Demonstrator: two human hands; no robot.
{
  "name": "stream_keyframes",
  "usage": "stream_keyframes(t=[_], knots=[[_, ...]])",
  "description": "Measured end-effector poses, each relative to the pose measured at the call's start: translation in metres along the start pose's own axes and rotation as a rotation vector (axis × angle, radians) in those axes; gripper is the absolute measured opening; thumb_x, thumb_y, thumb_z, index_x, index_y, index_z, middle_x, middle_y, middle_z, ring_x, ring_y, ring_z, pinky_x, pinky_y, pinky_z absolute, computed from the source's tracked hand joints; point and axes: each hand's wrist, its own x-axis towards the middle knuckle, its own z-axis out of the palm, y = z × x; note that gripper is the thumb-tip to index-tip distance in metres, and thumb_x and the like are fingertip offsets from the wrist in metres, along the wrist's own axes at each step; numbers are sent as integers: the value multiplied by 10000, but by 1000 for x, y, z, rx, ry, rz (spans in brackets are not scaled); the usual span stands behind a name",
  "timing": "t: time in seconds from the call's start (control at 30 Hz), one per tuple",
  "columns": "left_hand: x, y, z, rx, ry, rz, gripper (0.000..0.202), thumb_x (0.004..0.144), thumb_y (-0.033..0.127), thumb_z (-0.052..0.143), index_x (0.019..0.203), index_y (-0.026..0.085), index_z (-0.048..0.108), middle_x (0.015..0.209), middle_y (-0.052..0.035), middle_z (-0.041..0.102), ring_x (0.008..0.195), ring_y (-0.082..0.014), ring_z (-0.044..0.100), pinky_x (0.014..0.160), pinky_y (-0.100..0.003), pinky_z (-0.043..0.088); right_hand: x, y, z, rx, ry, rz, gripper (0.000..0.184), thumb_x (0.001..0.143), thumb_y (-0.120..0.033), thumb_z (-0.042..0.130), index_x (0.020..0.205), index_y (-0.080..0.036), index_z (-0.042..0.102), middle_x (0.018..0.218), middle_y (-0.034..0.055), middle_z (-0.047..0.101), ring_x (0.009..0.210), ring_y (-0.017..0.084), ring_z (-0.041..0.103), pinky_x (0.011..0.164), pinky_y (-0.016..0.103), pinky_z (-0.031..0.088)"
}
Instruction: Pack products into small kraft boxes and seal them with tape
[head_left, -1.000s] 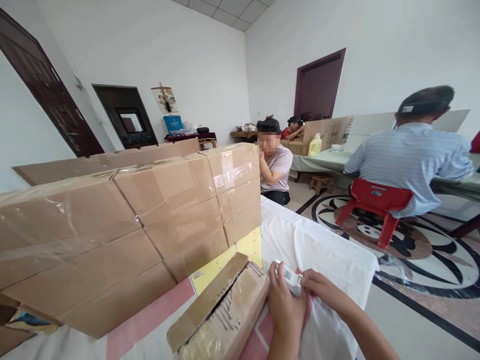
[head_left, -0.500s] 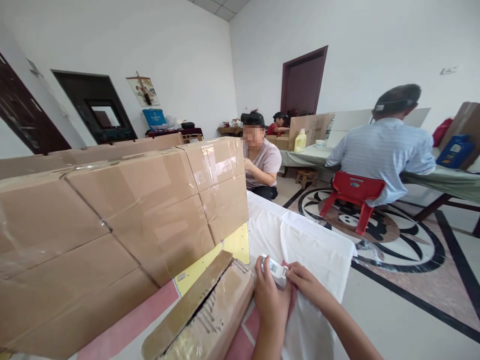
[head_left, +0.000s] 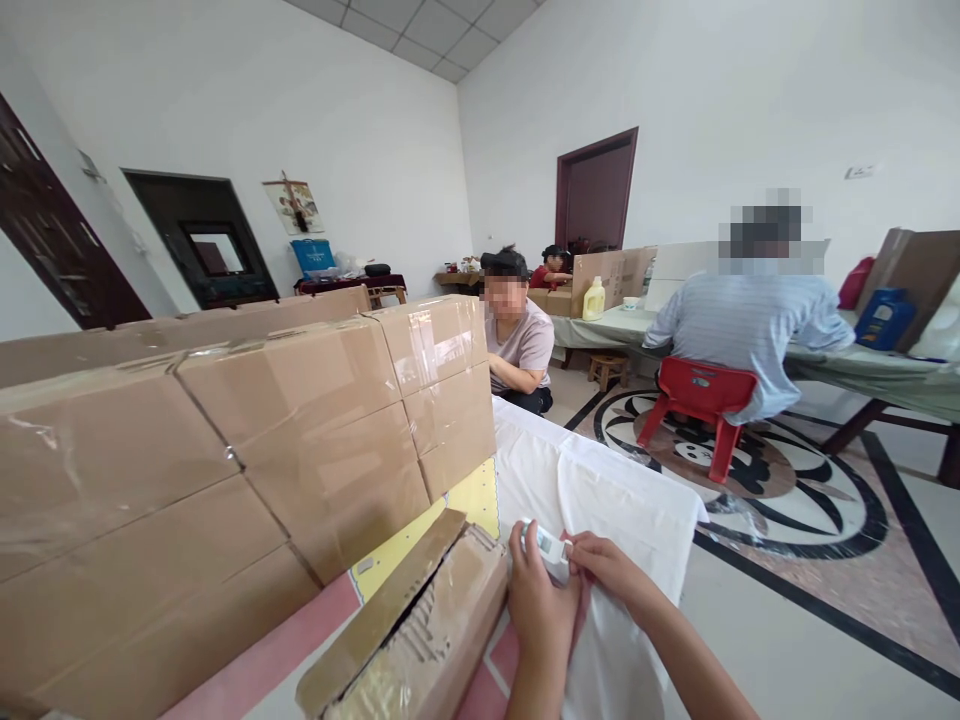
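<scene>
Over the white cloth, my left hand [head_left: 541, 590] is wrapped round a small white handheld device [head_left: 553, 552] with a greyish display window. Its exact kind I cannot make out. The fingers of my right hand [head_left: 606, 566] pinch the right end of the same device. Just left of my left hand lies a long cardboard box [head_left: 442, 610] with a torn, ridged top and a gap along its flap.
Stacked, taped cardboard boxes [head_left: 315, 420] form a wall on the left. White cloth [head_left: 615, 480] covers the table's right part. One person [head_left: 521, 340] crouches beyond it; another [head_left: 742, 330] sits on a red chair [head_left: 705, 390] at a green-covered table.
The view has tilted up slightly, so more ceiling shows and the room sits lower in the picture. Both hands keep their hold on the white device.
</scene>
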Motion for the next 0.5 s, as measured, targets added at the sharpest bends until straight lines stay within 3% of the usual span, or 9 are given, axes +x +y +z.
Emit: stream_keyframes(t=[0.17, 0.37, 0.5], knots=[[0, -3, 3, 1, 15, 22, 574, 886, 307, 616, 1426, 239, 434, 1547, -159, 447, 1281, -322, 602, 908, -399, 573, 0, 7, 0, 58, -16, -33, 426, 804, -578, 650, 664, -176, 677, 1085, 66, 576, 881, 214, 540, 793, 331, 423], [0, -1, -1, 13, 17, 31, 586, 886, 339, 636, 1427, 221, 443, 1547, -176, 444, 1261, -332, 614, 882, -391, 577, -6, 9, 8, 102, 44, -118, 377, 805, -535, 649, 652, -192, 652, 1205, 87, 582, 1121, 289, 538, 1012, 401, 400], [-1, 0, -3, 1, 23, 47, 593, 870, 315, 657, 1421, 219, 460, 1533, -177, 458, 1254, -331, 618, 879, -396, 583, -6, 10, 9, 78, 43, -148, 418, 841, -577, 613, 667, -198, 638, 1205, 88, 586, 1100, 287, 544, 1032, 431, 409]])
